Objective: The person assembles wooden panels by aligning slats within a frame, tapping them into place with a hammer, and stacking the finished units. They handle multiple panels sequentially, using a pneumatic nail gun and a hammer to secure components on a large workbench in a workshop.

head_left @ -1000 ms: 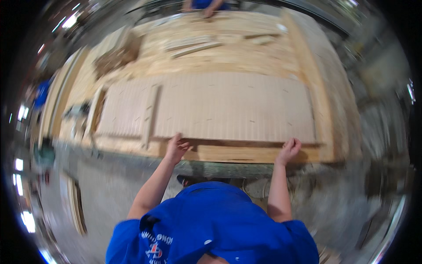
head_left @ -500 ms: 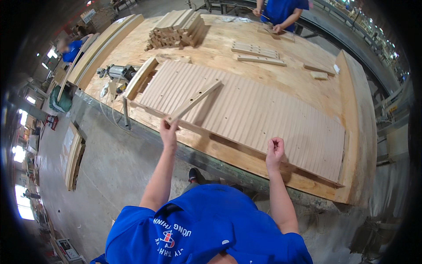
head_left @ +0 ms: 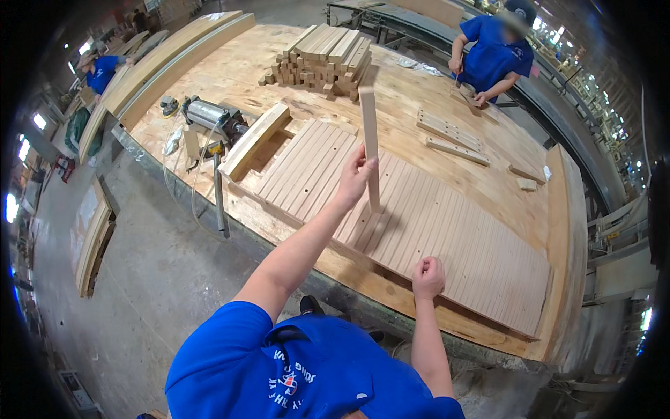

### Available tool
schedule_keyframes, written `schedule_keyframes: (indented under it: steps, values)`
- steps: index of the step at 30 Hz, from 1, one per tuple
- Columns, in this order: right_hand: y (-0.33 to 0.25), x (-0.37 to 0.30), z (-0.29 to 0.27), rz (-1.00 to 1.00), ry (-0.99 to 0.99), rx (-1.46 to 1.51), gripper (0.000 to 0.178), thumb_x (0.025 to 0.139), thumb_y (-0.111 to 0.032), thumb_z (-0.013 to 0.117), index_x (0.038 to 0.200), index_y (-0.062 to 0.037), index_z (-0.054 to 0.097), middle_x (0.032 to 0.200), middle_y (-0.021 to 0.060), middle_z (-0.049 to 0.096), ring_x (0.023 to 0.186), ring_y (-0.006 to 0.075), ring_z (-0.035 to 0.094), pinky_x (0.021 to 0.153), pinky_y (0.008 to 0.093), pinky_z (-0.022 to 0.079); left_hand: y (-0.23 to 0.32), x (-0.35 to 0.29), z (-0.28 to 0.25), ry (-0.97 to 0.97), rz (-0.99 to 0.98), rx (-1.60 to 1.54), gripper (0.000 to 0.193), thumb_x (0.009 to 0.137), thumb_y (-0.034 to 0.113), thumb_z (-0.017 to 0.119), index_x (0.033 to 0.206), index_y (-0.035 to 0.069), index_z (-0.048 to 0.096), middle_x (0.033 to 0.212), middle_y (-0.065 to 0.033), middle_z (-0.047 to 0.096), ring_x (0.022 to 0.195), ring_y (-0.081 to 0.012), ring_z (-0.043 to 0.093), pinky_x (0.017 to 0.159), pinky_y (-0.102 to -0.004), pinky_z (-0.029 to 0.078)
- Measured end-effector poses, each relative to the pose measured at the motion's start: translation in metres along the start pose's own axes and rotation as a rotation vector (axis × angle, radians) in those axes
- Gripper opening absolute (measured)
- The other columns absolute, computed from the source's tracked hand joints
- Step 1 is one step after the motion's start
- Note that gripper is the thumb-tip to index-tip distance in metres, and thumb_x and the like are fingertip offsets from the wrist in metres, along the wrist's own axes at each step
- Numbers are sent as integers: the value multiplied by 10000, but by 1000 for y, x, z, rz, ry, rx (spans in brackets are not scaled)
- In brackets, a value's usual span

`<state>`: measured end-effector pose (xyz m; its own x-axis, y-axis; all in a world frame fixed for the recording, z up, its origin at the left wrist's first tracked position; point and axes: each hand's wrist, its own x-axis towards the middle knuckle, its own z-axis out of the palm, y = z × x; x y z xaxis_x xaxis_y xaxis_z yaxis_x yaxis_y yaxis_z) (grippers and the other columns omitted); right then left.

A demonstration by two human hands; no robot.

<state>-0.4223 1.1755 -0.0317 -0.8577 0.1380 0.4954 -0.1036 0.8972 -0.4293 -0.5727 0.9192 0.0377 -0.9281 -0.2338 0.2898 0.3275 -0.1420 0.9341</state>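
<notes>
Clock read from mid-view. We see the left hand grasping a pale wooden strip at 1 o'clock, stood on end over the slatted panel; we cannot tell whether its foot touches. Right hand at 4 o'clock, fingers curled in, by the panel's near edge; anything inside is hidden from us. Panel runs 11 to 4 o'clock. Wood stack at 12, metal cylinder tool at 10, drilled strips at 2.
</notes>
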Motion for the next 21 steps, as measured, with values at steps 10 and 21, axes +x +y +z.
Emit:
schedule_keyframes:
  steps: [10,21]
  values:
    - [-17,7,7,35,-16,-115,122,716,-106,597,674,-79,486,650,69,478,603,256,488,534,376,386,1,114,-222,-17,-200,586,418,917,219,489,1283,19,455,1230,-102,532,1108,-157,491,938,-269,364]
    - [-12,10,9,48,-28,-125,88,709,-106,581,685,-84,499,642,57,456,595,245,471,538,369,377,-65,127,-268,-99,-711,383,388,908,253,494,1246,63,507,1120,-47,585,1011,-136,523,858,-273,409]
